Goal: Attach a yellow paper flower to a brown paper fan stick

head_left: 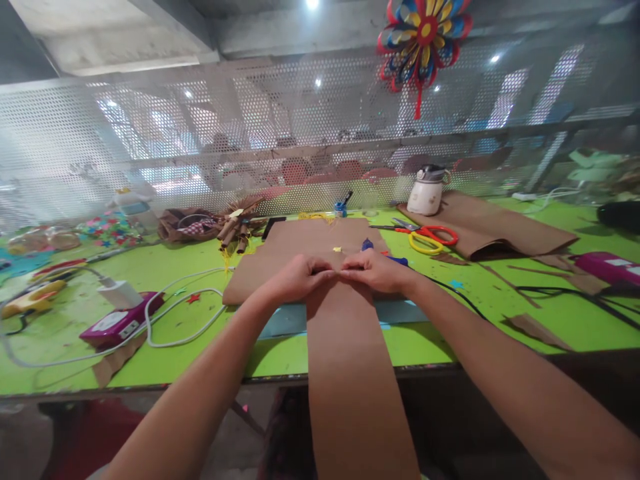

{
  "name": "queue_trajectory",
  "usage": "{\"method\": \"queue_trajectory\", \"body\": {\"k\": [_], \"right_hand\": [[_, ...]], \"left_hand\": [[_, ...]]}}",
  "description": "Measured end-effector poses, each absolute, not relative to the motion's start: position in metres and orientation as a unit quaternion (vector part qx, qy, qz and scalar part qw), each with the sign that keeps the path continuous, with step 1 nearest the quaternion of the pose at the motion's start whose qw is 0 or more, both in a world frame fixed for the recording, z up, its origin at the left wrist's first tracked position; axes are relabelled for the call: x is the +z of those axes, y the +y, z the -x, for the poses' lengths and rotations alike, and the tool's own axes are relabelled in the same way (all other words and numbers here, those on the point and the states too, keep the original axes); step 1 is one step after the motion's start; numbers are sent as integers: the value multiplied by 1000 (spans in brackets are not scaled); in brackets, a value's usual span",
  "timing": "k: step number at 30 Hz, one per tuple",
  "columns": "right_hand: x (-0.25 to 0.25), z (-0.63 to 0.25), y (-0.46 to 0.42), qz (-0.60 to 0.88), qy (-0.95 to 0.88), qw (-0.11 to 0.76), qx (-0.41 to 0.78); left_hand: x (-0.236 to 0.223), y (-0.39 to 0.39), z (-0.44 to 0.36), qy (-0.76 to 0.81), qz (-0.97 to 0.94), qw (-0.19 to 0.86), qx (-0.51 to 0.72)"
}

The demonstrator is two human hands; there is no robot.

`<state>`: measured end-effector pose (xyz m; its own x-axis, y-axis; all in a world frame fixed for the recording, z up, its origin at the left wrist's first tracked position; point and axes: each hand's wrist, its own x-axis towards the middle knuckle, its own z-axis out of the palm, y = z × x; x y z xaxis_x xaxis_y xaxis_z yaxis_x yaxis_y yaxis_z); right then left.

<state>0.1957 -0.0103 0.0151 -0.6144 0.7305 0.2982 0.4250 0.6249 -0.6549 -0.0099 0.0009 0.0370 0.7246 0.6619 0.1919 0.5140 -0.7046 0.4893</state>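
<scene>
A long brown paper strip (350, 360) runs from the green table over its front edge toward me. My left hand (295, 277) and my right hand (375, 270) meet at the strip's far end, fingers closed and pinching its edge. The fingertips nearly touch each other. Under the strip's far end lies a wider brown paper sheet (265, 263). Part of the strip's end is hidden behind my fingers.
Red and yellow scissors (430, 237) lie right of my hands beside more brown paper (500, 230). A white pot (426, 190), a pink box with a white cable (117, 321), paper rolls (235, 230) and a perforated metal screen (150, 147) stand around. A paper pinwheel (423, 33) hangs above.
</scene>
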Motion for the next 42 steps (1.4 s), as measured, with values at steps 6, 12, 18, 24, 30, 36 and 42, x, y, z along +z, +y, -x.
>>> {"method": "queue_trajectory", "body": {"k": [6, 12, 18, 24, 30, 36, 42], "right_hand": [[13, -204, -4, 352, -848, 262, 297], [15, -212, -4, 411, -813, 239, 335], [22, -212, -9, 400, -803, 254, 362], [23, -211, -10, 391, -785, 240, 416], [18, -211, -7, 360, -768, 232, 476], [19, -209, -9, 355, -776, 237, 465], [28, -208, -15, 370, -801, 241, 404]], "left_hand": [[41, 0, 19, 348, -875, 306, 144], [41, 1, 24, 355, -871, 306, 146], [47, 5, 31, 402, -844, 313, 165], [46, 9, 36, 376, -842, 350, 162], [47, 13, 41, 348, -845, 379, 145], [50, 15, 45, 357, -857, 340, 148], [47, 13, 45, 379, -841, 341, 181]]}}
